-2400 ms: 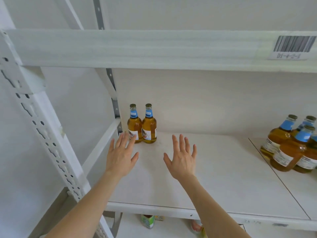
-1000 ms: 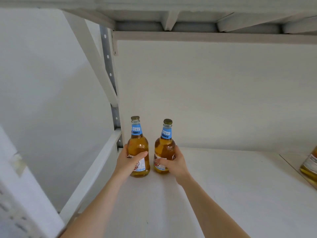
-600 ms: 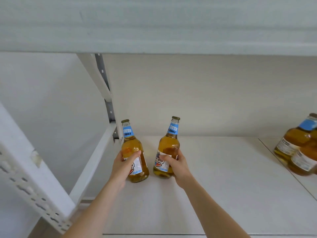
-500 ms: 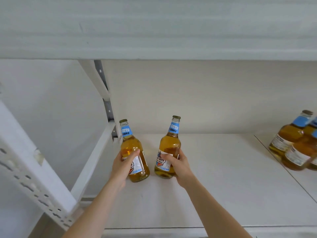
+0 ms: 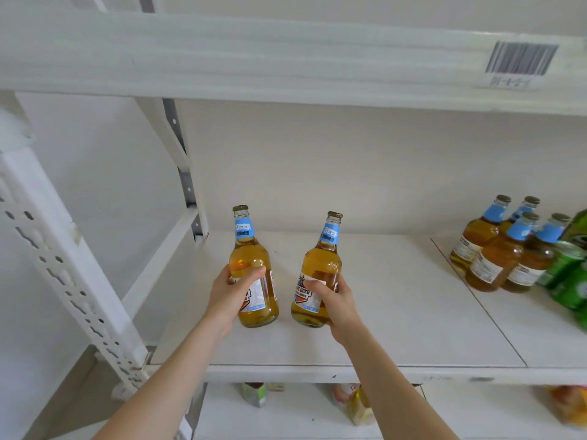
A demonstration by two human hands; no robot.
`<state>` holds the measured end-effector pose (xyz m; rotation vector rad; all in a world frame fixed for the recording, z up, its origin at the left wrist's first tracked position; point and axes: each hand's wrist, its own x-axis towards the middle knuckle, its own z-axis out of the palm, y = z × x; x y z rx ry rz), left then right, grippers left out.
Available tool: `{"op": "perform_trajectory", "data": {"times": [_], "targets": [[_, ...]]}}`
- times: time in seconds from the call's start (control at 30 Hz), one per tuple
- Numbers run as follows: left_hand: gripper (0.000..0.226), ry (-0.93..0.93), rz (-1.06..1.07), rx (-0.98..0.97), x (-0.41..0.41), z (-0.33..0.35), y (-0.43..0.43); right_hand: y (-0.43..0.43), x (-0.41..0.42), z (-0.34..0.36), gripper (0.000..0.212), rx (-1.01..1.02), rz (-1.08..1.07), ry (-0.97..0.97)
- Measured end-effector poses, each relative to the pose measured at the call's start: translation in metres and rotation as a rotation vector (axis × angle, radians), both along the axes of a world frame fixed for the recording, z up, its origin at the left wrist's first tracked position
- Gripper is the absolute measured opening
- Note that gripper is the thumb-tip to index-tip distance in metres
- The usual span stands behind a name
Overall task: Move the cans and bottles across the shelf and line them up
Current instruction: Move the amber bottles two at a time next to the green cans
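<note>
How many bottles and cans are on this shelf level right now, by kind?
Amber beer bottles held, one in the left hand and one in the right hand: 2
Amber beer bottles standing at the right: 4
Green cans at the right edge, partly cut off: at least 2
Total: at least 8

A plain white wall [image 5: 349, 173] stands behind a white metal shelf rack [image 5: 397, 312]. A white post with rows of small holes [image 5: 63, 268] leans up the left side, and a wide white shelf edge [image 5: 254, 65] runs across the top with a black-striped barcode sticker [image 5: 521, 60] on it. Soft, even light fills the place.
</note>
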<state>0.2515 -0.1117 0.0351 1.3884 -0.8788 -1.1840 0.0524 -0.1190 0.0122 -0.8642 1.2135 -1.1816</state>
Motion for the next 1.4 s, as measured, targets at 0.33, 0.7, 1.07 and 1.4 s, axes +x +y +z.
{"op": "perform_trajectory", "data": {"times": [0.33,0.7,1.07,1.4], "targets": [[0.03,0.024,-0.048,-0.038,-0.102,0.012,0.076,0.077,-0.097,0.013,0.038,-0.025,-0.018,0.074],[0.052,-0.045,-0.094,0.002,-0.202,0.01,0.108,0.114,-0.2,0.017,0.045,-0.036,-0.091,0.13],[0.05,-0.1,-0.2,-0.029,-0.301,0.008,0.057,0.085,-0.299,0.014,0.05,-0.051,-0.157,0.112],[0.052,-0.133,-0.23,-0.012,-0.402,0.005,0.039,0.082,-0.407,0.012,0.048,-0.031,-0.174,0.093]]}}
